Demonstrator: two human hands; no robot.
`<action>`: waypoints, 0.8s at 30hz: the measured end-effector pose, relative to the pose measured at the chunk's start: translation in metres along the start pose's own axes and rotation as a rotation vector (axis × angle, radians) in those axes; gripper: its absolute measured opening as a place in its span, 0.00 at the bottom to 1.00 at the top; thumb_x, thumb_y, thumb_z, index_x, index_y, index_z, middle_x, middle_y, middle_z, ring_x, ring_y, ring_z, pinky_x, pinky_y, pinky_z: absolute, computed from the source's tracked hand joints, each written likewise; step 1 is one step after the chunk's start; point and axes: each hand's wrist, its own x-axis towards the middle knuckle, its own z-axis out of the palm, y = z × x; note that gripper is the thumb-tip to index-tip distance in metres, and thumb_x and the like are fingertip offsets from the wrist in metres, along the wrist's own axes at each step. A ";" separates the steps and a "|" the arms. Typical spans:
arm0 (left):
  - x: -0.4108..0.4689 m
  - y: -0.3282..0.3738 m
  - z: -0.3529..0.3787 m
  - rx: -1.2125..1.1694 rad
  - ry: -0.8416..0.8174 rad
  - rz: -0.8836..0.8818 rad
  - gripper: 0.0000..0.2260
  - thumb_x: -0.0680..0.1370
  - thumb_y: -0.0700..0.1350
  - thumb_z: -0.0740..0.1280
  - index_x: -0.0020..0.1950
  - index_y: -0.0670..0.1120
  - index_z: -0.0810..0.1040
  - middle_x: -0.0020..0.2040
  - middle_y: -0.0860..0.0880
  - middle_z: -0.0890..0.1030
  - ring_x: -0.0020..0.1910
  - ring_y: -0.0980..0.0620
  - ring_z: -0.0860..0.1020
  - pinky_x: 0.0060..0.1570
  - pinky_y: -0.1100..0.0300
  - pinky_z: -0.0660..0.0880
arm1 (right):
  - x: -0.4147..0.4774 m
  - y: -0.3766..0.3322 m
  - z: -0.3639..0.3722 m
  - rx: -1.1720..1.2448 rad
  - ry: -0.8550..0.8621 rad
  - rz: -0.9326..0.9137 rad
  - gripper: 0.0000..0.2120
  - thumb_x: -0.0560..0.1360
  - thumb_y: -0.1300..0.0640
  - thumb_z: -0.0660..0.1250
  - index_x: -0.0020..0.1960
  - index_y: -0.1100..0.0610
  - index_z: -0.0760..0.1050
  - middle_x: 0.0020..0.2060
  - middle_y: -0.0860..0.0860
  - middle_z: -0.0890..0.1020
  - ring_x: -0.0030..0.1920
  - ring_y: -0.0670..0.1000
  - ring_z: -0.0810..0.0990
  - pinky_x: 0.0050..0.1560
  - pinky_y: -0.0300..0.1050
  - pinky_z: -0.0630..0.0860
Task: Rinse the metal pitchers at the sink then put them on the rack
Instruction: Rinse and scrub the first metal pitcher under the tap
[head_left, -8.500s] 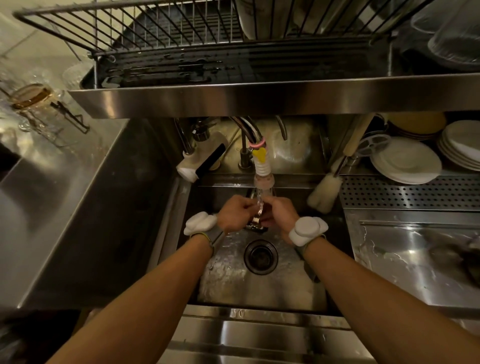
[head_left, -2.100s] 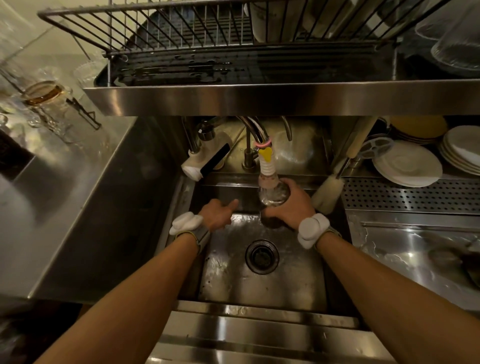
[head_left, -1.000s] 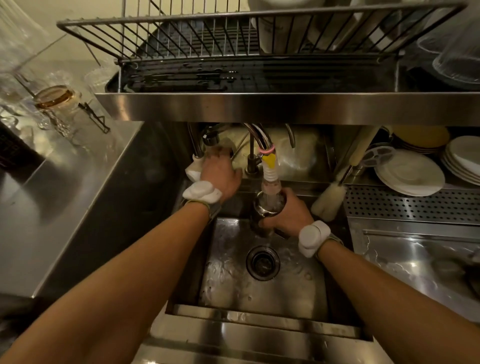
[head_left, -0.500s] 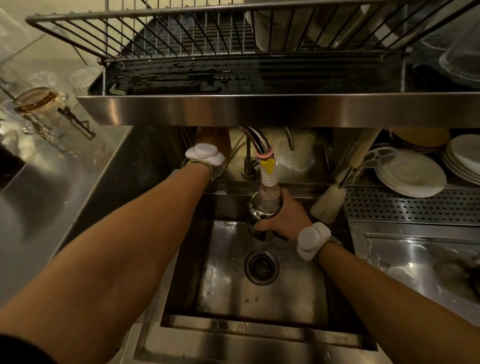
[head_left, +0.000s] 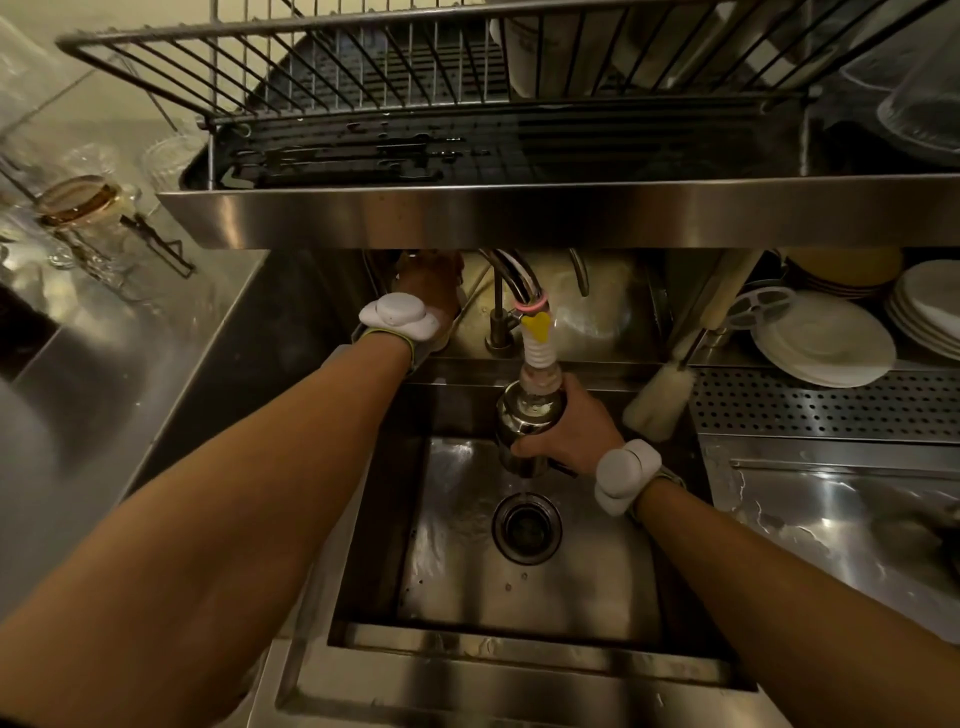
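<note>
Stainless steel is all around this sink (head_left: 519, 613), from the bench (head_left: 104, 389) on the left to the perforated drainboard (head_left: 821, 408) on the right. White plates (head_left: 826, 340) are stacked behind the drainboard, and a pale bottle brush (head_left: 660, 400) leans at the basin's corner. Overhead, a wire rack (head_left: 363, 78) sits on a steel shelf (head_left: 519, 213). The person's right hand (head_left: 576, 434) holds the metal pitcher (head_left: 527, 421) over the basin, right under the ribbed tap nozzle (head_left: 540, 356), which meets the pitcher's mouth. The fingers are wrapped round the pitcher's body. Water ripples on the sink floor by the drain (head_left: 527, 527). The left hand (head_left: 431, 286) reaches to the back of the sink beneath the shelf. Its fingers are hidden behind the shelf edge, so I cannot tell whether they grip anything. Glassware (head_left: 78, 200) stands at the bench's far left.
</note>
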 end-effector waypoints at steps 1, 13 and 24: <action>-0.001 0.000 -0.001 -0.021 -0.004 -0.009 0.10 0.76 0.37 0.62 0.57 0.38 0.76 0.62 0.38 0.76 0.62 0.40 0.73 0.63 0.50 0.67 | 0.000 0.000 0.000 0.000 0.001 -0.006 0.43 0.55 0.54 0.81 0.65 0.54 0.65 0.57 0.49 0.77 0.54 0.48 0.75 0.52 0.39 0.70; -0.044 -0.006 0.016 -0.125 0.133 0.164 0.27 0.70 0.34 0.64 0.69 0.43 0.69 0.70 0.39 0.67 0.67 0.38 0.67 0.64 0.50 0.66 | -0.006 0.000 -0.002 -0.023 0.006 0.018 0.45 0.53 0.54 0.81 0.66 0.54 0.65 0.52 0.46 0.76 0.51 0.47 0.75 0.51 0.39 0.71; -0.150 0.042 0.082 -0.997 -0.600 -0.438 0.22 0.81 0.57 0.54 0.63 0.43 0.75 0.59 0.40 0.79 0.54 0.38 0.80 0.55 0.40 0.77 | -0.032 0.022 0.012 0.008 0.017 0.219 0.47 0.56 0.52 0.82 0.66 0.56 0.56 0.53 0.52 0.72 0.50 0.52 0.75 0.49 0.42 0.72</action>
